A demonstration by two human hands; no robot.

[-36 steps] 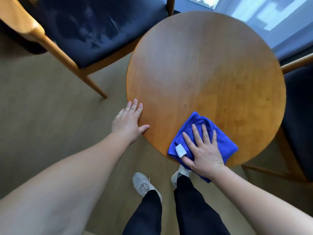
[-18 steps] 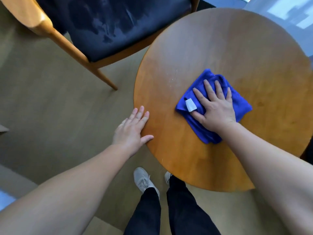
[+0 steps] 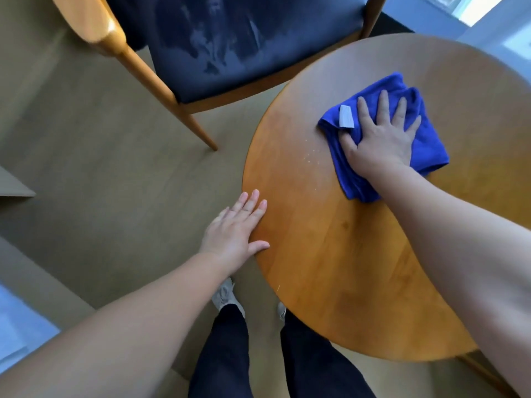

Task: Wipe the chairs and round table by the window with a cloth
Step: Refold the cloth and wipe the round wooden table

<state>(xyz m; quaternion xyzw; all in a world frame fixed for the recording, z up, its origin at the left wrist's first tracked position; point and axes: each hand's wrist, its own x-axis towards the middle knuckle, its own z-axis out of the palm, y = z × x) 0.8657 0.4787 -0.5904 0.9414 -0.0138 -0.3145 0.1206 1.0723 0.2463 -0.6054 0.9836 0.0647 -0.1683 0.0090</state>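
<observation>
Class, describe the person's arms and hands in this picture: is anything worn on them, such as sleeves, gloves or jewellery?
The left forearm and right forearm are bare to the frame edge; no sleeves show. The left hand and right hand are ungloved, with no ring, watch or bracelet visible.

Round tabletop (image 3: pixel 344 268) of warm honey-orange wood, faintly grained, with tiny pale specks (image 3: pixel 310 153) just left of the right grip (image 3: pixel 379 139). Under that grip, a bright royal-blue cloth (image 3: pixel 431 150) with a small white tag (image 3: pixel 346 116). Beyond the left grip (image 3: pixel 235 228), a chair (image 3: pixel 155 84) with a light golden wood frame and a dark navy seat (image 3: pixel 258 53) mottled with paler grey-blue streaks. Floor (image 3: pixel 100 168) dull olive-beige. Below both grips, near-black trousers (image 3: pixel 224 354) and light grey shoes (image 3: pixel 227 294).
</observation>
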